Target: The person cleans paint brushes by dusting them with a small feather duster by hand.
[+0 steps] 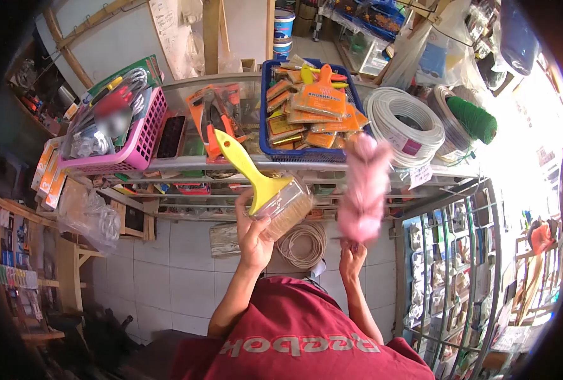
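Note:
My left hand [255, 239] is closed on a wide paintbrush [272, 193], gripping it low on its side. The brush has a yellow handle that tilts up to the left, and clear plastic wraps its bristles. In my right hand [353, 256] is the handle of a pink fluffy duster [364, 190]. The duster's head stands upright and is smeared by motion. Beyond both hands, a blue basket [263, 107] on the glass counter [246, 166] holds several packaged brushes [319, 100] with orange labels.
A pink basket [113, 166] with tools stands at the counter's left, beside a dark phone [171, 137] and pliers [215, 117]. Coils of white cable [405, 123] lie at the right. Coiled rope [301, 246] rests on the tiled floor, and a glass-fronted cabinet [449, 272] stands right.

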`<state>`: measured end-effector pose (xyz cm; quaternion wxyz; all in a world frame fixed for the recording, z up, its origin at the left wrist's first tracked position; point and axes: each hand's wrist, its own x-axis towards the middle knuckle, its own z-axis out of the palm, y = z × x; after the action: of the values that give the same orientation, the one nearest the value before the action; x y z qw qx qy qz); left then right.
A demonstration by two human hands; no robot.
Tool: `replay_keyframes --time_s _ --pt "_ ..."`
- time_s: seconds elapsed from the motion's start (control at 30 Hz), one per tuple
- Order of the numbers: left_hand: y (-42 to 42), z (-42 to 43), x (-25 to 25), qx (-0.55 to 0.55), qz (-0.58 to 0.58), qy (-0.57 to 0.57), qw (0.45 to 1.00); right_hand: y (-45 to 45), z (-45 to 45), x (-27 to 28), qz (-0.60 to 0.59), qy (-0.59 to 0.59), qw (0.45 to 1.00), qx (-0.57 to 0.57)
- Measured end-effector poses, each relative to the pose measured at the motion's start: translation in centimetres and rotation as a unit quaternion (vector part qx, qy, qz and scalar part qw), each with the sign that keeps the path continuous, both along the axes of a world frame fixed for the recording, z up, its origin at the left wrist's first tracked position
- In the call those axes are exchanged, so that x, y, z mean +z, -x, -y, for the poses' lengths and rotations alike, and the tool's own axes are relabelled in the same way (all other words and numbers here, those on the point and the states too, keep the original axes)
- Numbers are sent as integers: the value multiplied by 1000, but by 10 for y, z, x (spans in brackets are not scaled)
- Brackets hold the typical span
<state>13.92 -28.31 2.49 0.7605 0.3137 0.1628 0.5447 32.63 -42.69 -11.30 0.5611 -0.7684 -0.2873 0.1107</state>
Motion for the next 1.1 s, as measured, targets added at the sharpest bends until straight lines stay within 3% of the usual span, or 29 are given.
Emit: replay_keyframes --time_s 0.03,0.1,0.2,0.27,0.33,0.37,0.4,0.43,0.5,0.57,0.6,0.63,0.67,0.7,0.73,0.8,0.83,0.93,0.97,1.0,1.03,1.07,1.1 --pt "0 -3 -6 2 -4 3 1000 10 -10 31 20 -71 997 9" --pt "1 -1 0 -9 -8 71 997 -18 5 19 183 168 951 184" --pt "-1 -9 -9 -25 31 89 995 -37 -5 7 13 75 992 102" --pt "-5 -5 -7 -31 87 116 989 -45 -4 -9 -190 -27 972 132" --pt "-11 0 -5 -23 114 143 983 -48 12 -81 -446 -149 873 134" --pt "-2 -2 -28 -94 148 139 975 -49 15 -98 -560 -204 793 128" --pt "-6 -1 -35 -91 176 171 965 -54 12 -87 -216 -61 926 304" --pt "-7 1 -29 -132 197 168 957 -58 8 -74 186 15 931 314" --pt "-15 2 -29 -209 282 119 929 -31 -18 5 -60 -97 974 195" --pt "-21 6 -35 -212 287 105 928 -51 -5 -27 -133 77 964 216" --pt "-23 6 -33 -221 285 70 930 -50 -4 -17 -32 163 963 214" --pt "-21 9 -19 -168 171 113 964 -51 -7 -12 243 34 942 230" --pt "-20 13 -7 -113 55 154 980 -50 -3 -4 198 7 939 279" --pt "-18 11 -18 -85 10 161 983 -44 -4 17 149 -18 933 326" --pt "-21 9 -22 -96 135 219 962 -47 -1 4 240 61 932 264" --pt "-16 12 -34 -171 187 142 957 -45 0 -7 76 27 975 205" --pt "-21 5 -31 -193 157 95 964 -43 1 -13 44 -23 983 175" --pt "-19 5 -17 -185 95 103 973 -31 4 -35 -52 -116 986 111" --pt "-15 8 -19 -187 109 160 963 -27 6 -40 -83 -110 985 106" --pt "-16 8 -13 -164 113 169 965 -38 12 -30 49 62 976 202" --pt "-17 7 -1 -140 118 179 967 -48 16 -17 204 188 915 294" --pt "-8 3 -23 -208 251 187 927 -41 14 -10 120 192 943 243" --pt "0 -2 -45 -283 363 201 865 -29 9 -2 87 82 976 182"
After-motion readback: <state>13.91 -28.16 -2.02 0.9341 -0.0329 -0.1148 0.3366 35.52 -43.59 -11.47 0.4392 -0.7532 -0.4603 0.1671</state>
